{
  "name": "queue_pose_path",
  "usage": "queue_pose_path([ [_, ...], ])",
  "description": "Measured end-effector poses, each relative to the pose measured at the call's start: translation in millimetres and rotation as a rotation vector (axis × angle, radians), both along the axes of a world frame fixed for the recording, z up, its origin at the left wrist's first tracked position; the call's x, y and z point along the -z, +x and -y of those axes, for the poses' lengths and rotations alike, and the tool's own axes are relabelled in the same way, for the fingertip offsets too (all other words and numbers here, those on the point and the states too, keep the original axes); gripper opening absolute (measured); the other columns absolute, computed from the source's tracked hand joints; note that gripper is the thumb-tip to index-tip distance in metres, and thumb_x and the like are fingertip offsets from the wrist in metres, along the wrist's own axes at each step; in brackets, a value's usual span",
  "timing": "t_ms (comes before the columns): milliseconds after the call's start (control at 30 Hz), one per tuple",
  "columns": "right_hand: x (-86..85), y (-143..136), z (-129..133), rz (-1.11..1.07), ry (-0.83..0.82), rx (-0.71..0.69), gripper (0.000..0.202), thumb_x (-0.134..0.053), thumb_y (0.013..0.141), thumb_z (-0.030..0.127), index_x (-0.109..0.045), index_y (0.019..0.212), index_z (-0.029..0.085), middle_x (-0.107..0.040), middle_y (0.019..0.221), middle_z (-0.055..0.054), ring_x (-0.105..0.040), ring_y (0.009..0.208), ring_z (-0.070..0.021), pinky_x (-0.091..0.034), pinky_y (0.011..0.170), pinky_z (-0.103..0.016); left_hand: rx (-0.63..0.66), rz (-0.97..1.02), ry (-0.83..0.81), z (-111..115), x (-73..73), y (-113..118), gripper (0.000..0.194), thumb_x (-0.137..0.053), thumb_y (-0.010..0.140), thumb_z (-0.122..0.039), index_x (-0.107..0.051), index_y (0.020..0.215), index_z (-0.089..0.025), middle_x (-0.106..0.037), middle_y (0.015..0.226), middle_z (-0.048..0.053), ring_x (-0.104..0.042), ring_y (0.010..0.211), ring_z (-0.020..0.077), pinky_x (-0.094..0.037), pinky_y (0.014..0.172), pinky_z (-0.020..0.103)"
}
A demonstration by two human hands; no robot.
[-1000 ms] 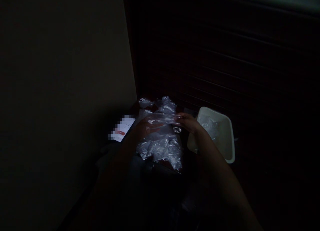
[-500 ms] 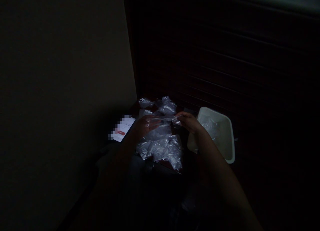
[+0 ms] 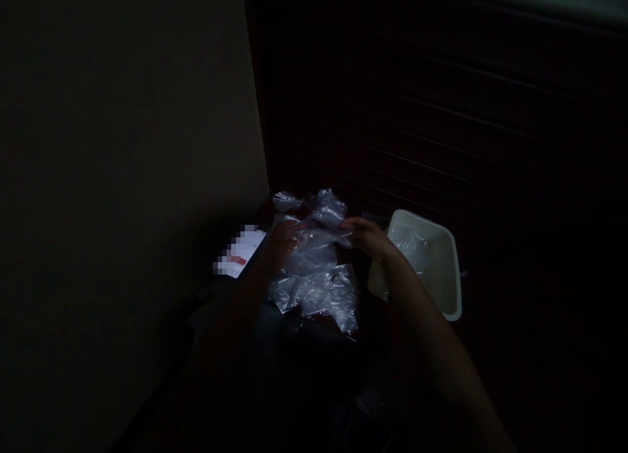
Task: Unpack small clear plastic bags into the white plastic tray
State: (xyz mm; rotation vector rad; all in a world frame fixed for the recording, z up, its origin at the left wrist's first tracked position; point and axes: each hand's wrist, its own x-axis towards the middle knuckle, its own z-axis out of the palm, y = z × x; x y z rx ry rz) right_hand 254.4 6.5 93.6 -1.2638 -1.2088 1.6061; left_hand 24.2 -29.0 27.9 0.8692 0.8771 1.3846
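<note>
Between my two hands stretches a clear plastic bag (image 3: 318,237), held above a dark surface. My left hand (image 3: 284,238) has its fingers closed on the bag's left end. At the opposite end my right hand (image 3: 366,234) grips it between thumb and fingers. Several more clear plastic bags (image 3: 316,293) lie crumpled and overlapping below and nearer to me. Behind my hands sits another bunched bag (image 3: 328,206), with a smaller one (image 3: 285,200) to its left. The dim light hides the finer detail of my fingers.
To the right stands a pale plastic bin (image 3: 444,276) with clear plastic inside. A lit phone (image 3: 243,253) lies left of my left hand. A plain wall (image 3: 132,146) rises on the left, and a dark panelled surface (image 3: 417,126) stands behind.
The bag between my hands was a narrow, taut strip and now spreads wider and hangs looser. My hands have barely shifted.
</note>
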Motion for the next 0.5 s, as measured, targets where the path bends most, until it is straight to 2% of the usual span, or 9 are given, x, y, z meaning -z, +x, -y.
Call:
queue_pose_path([
  [67, -1.6, 0.2, -1.2, -0.054, -0.075, 0.007, 0.025, -0.056, 0.060, 0.015, -0.062, 0.083, 0.022, -0.066, 0.092, -0.001, -0.057, 0.069, -0.0119, -0.045, 0.059, -0.024, -0.009, 0.007, 0.047, 0.3, 0.3, -0.7, 0.048, -0.066, 0.058, -0.010, -0.052, 0.103, -0.021, -0.063, 0.108, 0.005, -0.061, 0.093, 0.0192, -0.047, 0.081, 0.032],
  [167, -3.7, -0.7, -2.3, -0.091, -0.195, -0.024, 0.018, -0.054, 0.071, 0.030, -0.060, 0.085, 0.021, -0.066, 0.088, -0.003, -0.059, 0.069, -0.0135, -0.048, 0.060, -0.027, -0.005, -0.003, 0.063, 0.9, -0.5, -0.4, 0.048, -0.066, 0.059, -0.010, -0.052, 0.104, -0.019, -0.062, 0.109, 0.007, -0.061, 0.096, 0.0205, -0.046, 0.083, 0.033],
  [233, -4.0, -2.1, -1.7, -0.050, -0.223, -0.043, 0.025, -0.052, 0.077, 0.042, -0.059, 0.086, 0.021, -0.066, 0.088, -0.004, -0.059, 0.069, -0.0141, -0.049, 0.059, -0.027, 0.000, 0.002, 0.066, 1.2, -1.1, 0.1, 0.049, -0.066, 0.059, -0.011, -0.052, 0.105, -0.019, -0.062, 0.111, 0.008, -0.060, 0.098, 0.0216, -0.046, 0.084, 0.034],
  [300, -3.2, -3.7, -0.2, 0.015, -0.220, -0.053, 0.031, -0.052, 0.079, 0.049, -0.059, 0.087, 0.020, -0.065, 0.091, -0.005, -0.059, 0.072, -0.0142, -0.049, 0.059, -0.026, 0.018, 0.031, 0.076, 1.5, -1.6, 0.5, 0.050, -0.066, 0.058, -0.010, -0.052, 0.104, -0.019, -0.061, 0.112, 0.008, -0.060, 0.099, 0.0220, -0.046, 0.084, 0.035],
  [400, -2.0, -5.7, 3.3, 0.086, -0.231, -0.085, 0.031, -0.057, 0.077, 0.049, -0.061, 0.089, 0.021, -0.065, 0.093, -0.006, -0.060, 0.075, -0.0153, -0.050, 0.057, -0.025, 0.063, 0.109, 0.076, 2.2, -3.6, 1.4, 0.050, -0.067, 0.056, -0.007, -0.053, 0.102, -0.020, -0.062, 0.109, 0.007, -0.060, 0.098, 0.0227, -0.046, 0.082, 0.035],
  [500, -3.9, -6.9, 7.7, 0.111, -0.251, -0.188, 0.031, -0.060, 0.075, 0.049, -0.063, 0.089, 0.021, -0.065, 0.091, -0.006, -0.061, 0.074, -0.0166, -0.051, 0.056, -0.027, 0.090, 0.152, 0.055, 3.9, -7.6, 2.8, 0.050, -0.067, 0.056, -0.006, -0.053, 0.101, -0.020, -0.063, 0.107, 0.006, -0.060, 0.099, 0.0240, -0.045, 0.083, 0.036],
])
